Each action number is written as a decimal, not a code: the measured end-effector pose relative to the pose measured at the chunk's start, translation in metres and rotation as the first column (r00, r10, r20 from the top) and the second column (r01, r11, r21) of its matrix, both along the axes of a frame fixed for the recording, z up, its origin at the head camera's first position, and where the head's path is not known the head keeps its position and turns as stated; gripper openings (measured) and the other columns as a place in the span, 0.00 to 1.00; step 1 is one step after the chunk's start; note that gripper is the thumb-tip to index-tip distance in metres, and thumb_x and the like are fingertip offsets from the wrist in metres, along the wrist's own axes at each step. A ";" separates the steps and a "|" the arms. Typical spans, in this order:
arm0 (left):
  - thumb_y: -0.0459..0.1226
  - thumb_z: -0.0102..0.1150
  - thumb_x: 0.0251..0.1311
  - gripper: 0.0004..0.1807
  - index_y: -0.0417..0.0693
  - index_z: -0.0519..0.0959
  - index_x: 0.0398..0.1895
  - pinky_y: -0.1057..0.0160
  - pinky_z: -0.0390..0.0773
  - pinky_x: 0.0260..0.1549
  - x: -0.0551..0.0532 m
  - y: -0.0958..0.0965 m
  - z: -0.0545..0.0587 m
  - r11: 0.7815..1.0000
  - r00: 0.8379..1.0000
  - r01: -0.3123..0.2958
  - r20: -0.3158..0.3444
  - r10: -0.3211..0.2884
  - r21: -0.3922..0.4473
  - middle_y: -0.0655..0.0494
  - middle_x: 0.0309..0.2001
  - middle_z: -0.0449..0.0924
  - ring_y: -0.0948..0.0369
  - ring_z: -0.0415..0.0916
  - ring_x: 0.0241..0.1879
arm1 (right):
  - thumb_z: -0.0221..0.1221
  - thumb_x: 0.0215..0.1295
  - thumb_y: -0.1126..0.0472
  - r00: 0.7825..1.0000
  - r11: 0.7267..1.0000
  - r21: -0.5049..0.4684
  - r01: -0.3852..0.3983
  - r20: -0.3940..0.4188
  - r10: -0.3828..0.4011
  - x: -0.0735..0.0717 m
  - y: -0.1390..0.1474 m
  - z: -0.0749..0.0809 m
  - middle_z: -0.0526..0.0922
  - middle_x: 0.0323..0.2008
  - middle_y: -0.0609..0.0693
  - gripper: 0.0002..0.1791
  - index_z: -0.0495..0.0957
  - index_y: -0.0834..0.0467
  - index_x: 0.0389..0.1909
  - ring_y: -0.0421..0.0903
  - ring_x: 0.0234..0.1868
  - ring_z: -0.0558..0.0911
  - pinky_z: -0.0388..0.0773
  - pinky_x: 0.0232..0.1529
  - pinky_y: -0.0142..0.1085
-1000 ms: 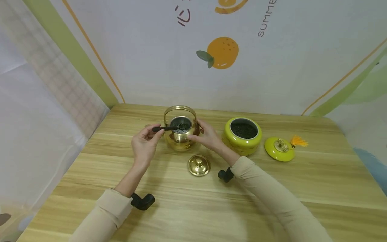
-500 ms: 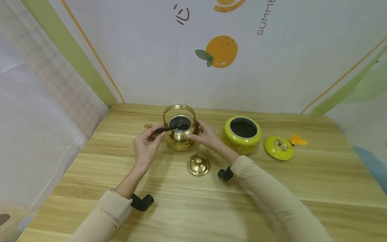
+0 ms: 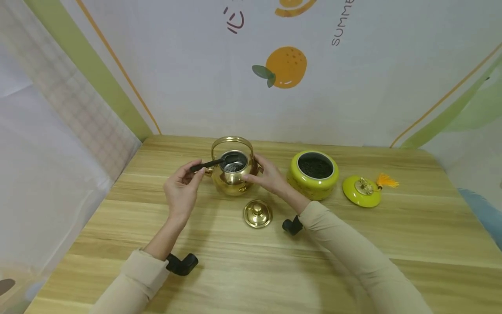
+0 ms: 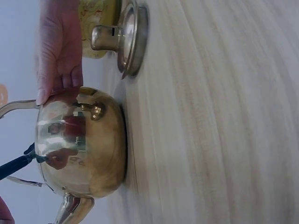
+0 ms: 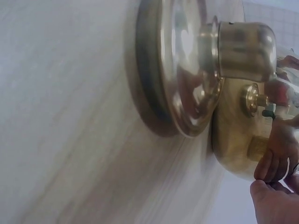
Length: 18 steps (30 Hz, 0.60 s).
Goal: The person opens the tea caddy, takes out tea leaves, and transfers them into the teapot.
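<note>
My left hand (image 3: 181, 187) pinches the black handle of a small tea scoop (image 3: 205, 164), its dark bowl over the mouth of a golden teapot (image 3: 230, 185). Inside the mouth show a perforated metal strainer and a few dark leaves. With thumb in front and fingers behind, my right hand (image 3: 270, 175) grips the teapot's right side below the raised handle. The left wrist view has the teapot (image 4: 88, 144) upright on the wood, the scoop handle (image 4: 15, 166) at its rim. In the right wrist view, only my right fingertips (image 5: 275, 205) show beside the pot.
The golden teapot lid (image 3: 257, 213) lies in front of the pot. Right of it stands a yellow jar (image 3: 313, 187) holding dark leaves, its lid (image 3: 362, 196) with an orange tassel beside it. Black camera mounts (image 3: 182, 264) sit at both wrists. A printed cloth hangs behind the table.
The scoop dipped into the teapot's mouth, then rose and tilted up as my left hand drew slightly left. Fewer leaves cover the scoop and strainer area now. My right hand stays on the pot.
</note>
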<state>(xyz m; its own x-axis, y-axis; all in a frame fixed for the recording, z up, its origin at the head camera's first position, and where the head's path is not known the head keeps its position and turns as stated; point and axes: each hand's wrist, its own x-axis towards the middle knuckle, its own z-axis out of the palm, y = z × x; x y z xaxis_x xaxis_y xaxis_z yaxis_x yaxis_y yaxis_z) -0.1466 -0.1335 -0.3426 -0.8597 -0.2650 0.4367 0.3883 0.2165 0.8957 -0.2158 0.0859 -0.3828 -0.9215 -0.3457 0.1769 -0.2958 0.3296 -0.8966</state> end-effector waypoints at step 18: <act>0.31 0.64 0.56 0.11 0.36 0.81 0.41 0.76 0.75 0.26 0.010 0.001 0.005 0.959 0.990 0.024 0.125 -0.061 0.281 0.65 0.29 0.82 0.69 0.76 0.26 | 0.62 0.61 0.63 1.000 1.000 -0.009 0.021 0.002 -0.021 0.031 0.030 0.018 0.57 0.70 0.62 0.40 0.53 0.69 0.69 0.56 0.70 0.58 0.58 0.68 0.43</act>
